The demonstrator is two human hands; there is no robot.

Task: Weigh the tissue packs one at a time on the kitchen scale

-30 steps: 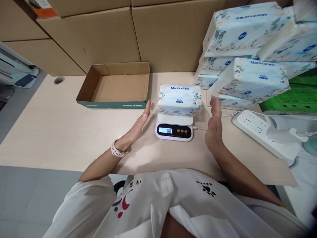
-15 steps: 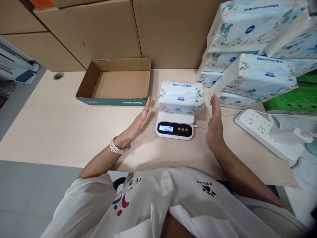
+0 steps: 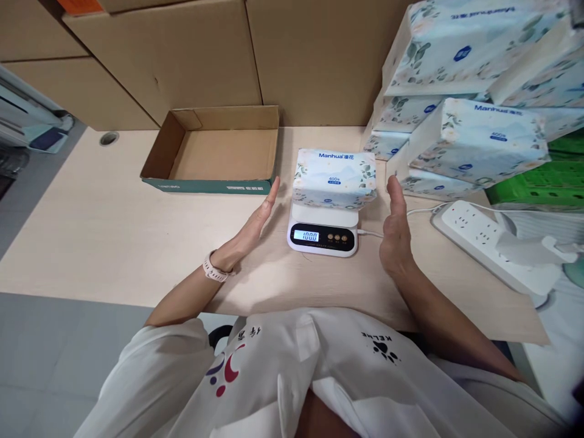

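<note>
A pack of tissues (image 3: pixel 334 179) with a blue floral wrapper lies on the white digital scale (image 3: pixel 298 248), whose lit display reads 100.0. My left hand (image 3: pixel 250 234) is held edge-on to the left of the scale, fingers stretched out, holding nothing. Its fingertips are close to the front right corner of the open cardboard box (image 3: pixel 205 185). On the other side, my right hand (image 3: pixel 396 234) stands upright with fingers straight, apart from the pack and holding nothing. The scale and its pack sit between my two palms.
More tissue packs (image 3: pixel 483 143) are stacked at the back right, beside a green crate (image 3: pixel 524 185). A white power strip (image 3: pixel 493 249) lies at the right, with a cable running to the scale. Large cardboard cartons (image 3: pixel 314 67) line the table's back edge.
</note>
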